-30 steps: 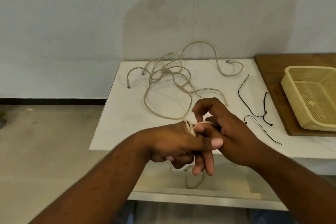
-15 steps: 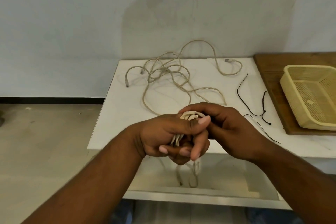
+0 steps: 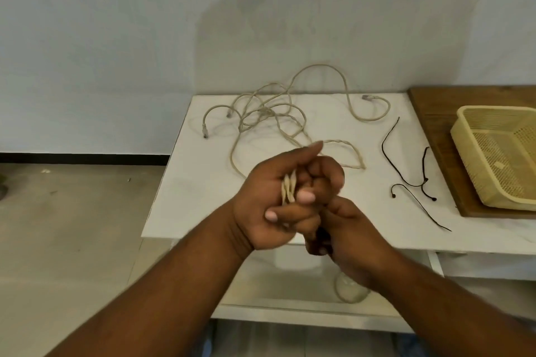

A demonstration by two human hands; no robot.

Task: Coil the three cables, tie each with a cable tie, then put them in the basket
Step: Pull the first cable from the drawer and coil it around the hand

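Basket (image 3: pixel 470 136) on the wooden board (image 3: pixel 435 113) holds no cables (only a small pale scrap on its mesh floor). Left of that basket, your left hand (image 3: pixel 269 209) curls its fingers around a coiled cable (image 3: pixel 288 188), while your right hand (image 3: pixel 333 211) is fisted against it. Loose cables (image 3: pixel 278 116) sprawl further left, black cable ties (image 3: pixel 406 177) between them and the basket.

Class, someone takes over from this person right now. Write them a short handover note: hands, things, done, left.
Left hand: shut on the part-wound beige cable.
Right hand: closed against the left; its grip is hidden.
Loose cables lie tangled on the white table. Black ties lie unused. Basket holds no cable.
Done: nothing tied.
Left: finish this coil, tie it, do the rest, basket all.
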